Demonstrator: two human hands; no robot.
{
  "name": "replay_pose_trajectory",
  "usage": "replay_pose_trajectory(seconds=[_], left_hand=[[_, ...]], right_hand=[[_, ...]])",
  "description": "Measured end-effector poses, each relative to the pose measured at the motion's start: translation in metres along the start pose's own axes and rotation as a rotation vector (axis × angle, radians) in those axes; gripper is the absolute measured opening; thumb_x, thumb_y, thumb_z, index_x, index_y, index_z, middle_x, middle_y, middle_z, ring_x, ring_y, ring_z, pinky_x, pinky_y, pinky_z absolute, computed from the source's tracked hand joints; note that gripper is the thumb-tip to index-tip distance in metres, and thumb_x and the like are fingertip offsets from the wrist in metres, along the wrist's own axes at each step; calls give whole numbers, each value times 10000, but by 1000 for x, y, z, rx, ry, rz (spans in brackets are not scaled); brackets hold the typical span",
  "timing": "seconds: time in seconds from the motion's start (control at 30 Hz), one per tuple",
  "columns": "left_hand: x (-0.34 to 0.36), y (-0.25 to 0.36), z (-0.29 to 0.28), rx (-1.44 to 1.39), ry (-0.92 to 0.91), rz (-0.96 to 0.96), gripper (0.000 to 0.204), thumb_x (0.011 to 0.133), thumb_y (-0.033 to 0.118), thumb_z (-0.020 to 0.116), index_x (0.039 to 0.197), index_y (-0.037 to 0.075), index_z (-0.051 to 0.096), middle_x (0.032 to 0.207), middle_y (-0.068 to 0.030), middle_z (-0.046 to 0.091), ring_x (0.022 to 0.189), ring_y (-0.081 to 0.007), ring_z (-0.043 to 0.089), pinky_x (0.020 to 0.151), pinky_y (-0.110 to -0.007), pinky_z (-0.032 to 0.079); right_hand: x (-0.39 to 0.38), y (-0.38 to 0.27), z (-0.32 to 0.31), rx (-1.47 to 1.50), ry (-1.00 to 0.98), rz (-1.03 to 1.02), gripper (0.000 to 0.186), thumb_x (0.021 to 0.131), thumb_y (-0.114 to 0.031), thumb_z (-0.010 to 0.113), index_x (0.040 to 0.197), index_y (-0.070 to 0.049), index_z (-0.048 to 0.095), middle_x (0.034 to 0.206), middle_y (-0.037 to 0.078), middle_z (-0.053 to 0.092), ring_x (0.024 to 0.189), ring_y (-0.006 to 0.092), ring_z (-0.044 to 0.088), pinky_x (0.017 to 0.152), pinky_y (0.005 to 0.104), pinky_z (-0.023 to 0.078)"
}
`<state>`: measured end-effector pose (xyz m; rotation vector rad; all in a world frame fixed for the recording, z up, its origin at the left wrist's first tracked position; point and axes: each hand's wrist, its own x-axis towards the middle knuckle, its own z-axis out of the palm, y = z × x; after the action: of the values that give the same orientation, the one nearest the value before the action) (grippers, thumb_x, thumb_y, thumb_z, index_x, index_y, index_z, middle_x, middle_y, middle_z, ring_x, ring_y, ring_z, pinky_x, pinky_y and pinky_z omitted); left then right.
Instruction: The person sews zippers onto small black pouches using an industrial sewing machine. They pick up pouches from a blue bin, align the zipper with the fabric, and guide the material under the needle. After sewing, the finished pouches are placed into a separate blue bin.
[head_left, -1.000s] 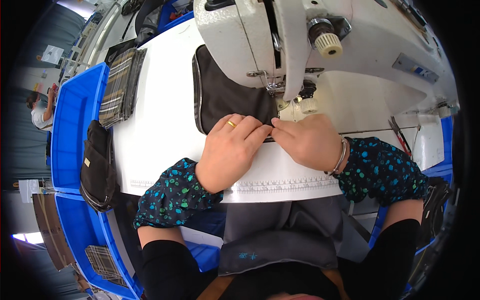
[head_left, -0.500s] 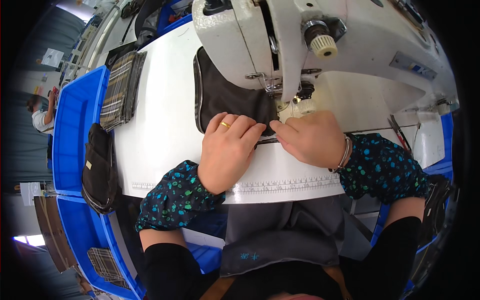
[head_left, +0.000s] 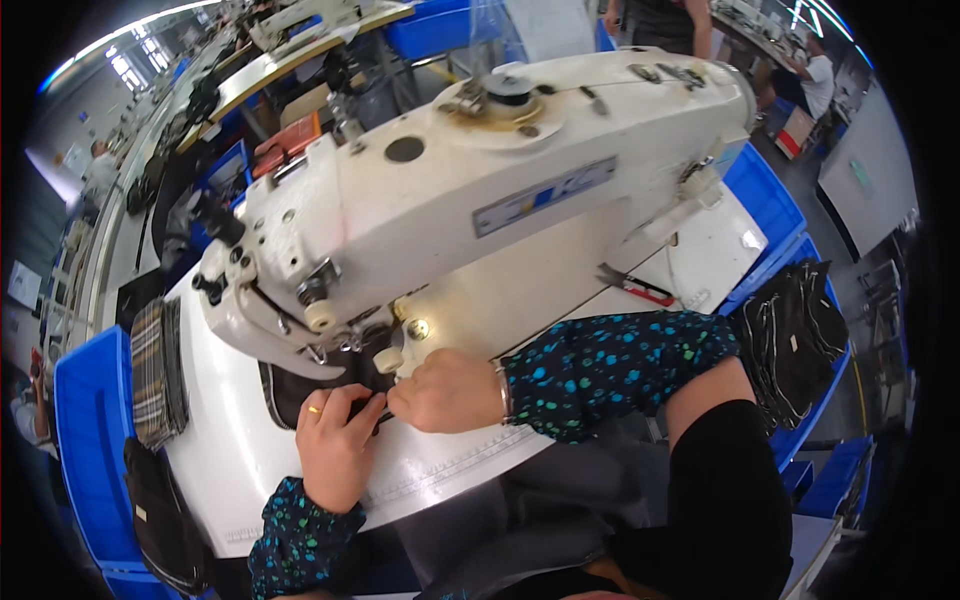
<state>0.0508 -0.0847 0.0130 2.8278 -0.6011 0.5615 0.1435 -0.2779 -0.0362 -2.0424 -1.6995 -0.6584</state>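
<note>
Workshop floor, white sewing table (head_left: 250, 470) with a white industrial sewing machine (head_left: 450, 210) on it. Left hand (head_left: 335, 440) lies on the dark fabric piece (head_left: 300, 390), fingers curled together at its near edge. Right hand (head_left: 445, 390) is pinched shut on the same edge, touching the left fingertips, just below the needle area. Plaid fabric stack (head_left: 158, 370) sits left of the machine.

Dark teal-spotted sleeve covers (head_left: 610, 370), perhaps elasticated.
</note>
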Motion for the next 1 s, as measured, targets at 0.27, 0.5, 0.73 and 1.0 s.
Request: replay_pose_trajectory(seconds=[0.27, 0.5, 0.73, 1.0], left_hand=[[0, -6, 6, 6, 12, 87, 360, 658, 56, 724, 1012, 64, 786, 1107, 2, 751, 942, -220, 629, 901, -377, 508], [-2, -18, 6, 33, -35, 158, 238, 816, 160, 656, 1000, 68, 776, 1150, 3, 746, 1037, -186, 596, 955, -363, 466], [-9, -20, 9, 87, -21, 167, 283, 769, 161, 687, 1019, 77, 791, 1167, 22, 747, 1043, -167, 589, 936, -340, 477], [-9, -16, 11, 89, -22, 164, 290, 776, 159, 679, 1030, 70, 788, 1167, 17, 741, 1042, -174, 585, 935, -347, 474]], right_hand=[[-1, 3, -7, 109, -164, 37, 93, 846, -154, 636, 816, -67, 646, 733, 67, 683, 646, 243, 711, 539, 391, 532], [3, 7, -11, 143, -217, 14, 84, 868, -146, 610, 817, -82, 628, 706, 65, 652, 614, 252, 693, 547, 406, 542], [3, -1, -9, -11, -136, 38, 117, 806, -163, 711, 887, -85, 683, 676, 6, 599, 542, 195, 622, 496, 355, 482], [-2, 0, -7, -68, -143, 42, 287, 823, -173, 709, 1080, -49, 747, 677, 3, 609, 526, 193, 617, 481, 355, 472]])
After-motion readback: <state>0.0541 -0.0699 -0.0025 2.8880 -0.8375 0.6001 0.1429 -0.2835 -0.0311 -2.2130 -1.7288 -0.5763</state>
